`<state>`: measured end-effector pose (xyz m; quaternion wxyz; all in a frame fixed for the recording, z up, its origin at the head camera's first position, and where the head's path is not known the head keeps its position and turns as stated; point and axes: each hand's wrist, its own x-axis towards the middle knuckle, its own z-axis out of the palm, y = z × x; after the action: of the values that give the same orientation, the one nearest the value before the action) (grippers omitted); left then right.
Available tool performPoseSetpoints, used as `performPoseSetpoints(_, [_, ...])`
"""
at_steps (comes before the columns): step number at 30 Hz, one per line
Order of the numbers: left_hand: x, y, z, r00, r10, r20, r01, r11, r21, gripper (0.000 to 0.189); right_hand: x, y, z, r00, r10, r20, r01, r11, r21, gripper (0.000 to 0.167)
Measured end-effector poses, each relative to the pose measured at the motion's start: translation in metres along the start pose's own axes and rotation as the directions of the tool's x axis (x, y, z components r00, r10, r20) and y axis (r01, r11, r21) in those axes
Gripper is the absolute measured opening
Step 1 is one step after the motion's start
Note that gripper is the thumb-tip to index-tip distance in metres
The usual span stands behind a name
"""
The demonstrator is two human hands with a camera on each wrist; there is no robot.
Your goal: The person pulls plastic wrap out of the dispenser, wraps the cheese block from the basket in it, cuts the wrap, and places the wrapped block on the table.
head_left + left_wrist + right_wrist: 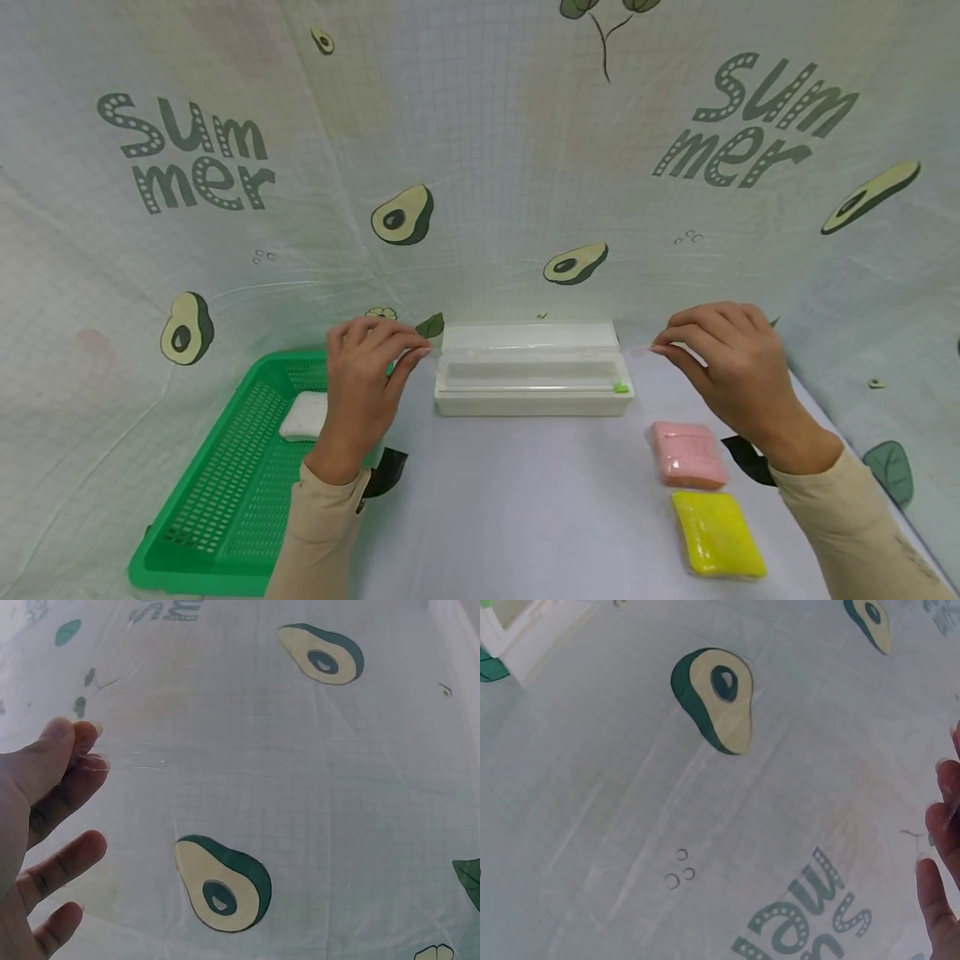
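My left hand and right hand are raised on either side of a white cling film dispenser. Thumb and fingertips of each hand pinch an edge of clear cling film, which spans the gap between them in front of the dispenser. Faint glints of the film also show at the left fingertips in the left wrist view. The dispenser's lid stands raised at the back, and a green slider sits at the right end of its front rail. Only some right fingers appear in the right wrist view.
A green perforated basket stands at the left, with a white block inside, partly behind my left hand. On the right of the table lie a pink wrapped block and a yellow wrapped block. A printed cloth hangs behind.
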<state>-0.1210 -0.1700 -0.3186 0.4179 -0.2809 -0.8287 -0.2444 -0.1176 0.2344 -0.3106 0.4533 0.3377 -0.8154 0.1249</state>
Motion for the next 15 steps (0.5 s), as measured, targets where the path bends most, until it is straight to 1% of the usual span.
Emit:
performPoseSetpoints(3, [0.002,0.001,-0.002,1.000,0.001,-0.005,-0.001,1.000,-0.003,0.005,0.002,-0.001,-0.002,1.000,0.002,-0.012,-0.002,1.000,-0.002,0.057])
performPoseSetpoints(9, [0.005,0.005,-0.008,1.000,0.008,-0.015,-0.008,1.000,-0.007,0.005,0.005,-0.002,-0.007,0.998,-0.024,-0.050,0.024,1.000,0.003,0.056])
performPoseSetpoints(15, [0.009,0.009,-0.013,1.000,0.016,-0.024,-0.016,1.000,-0.007,0.005,0.009,-0.004,-0.012,0.998,-0.001,-0.060,0.001,1.000,0.013,0.056])
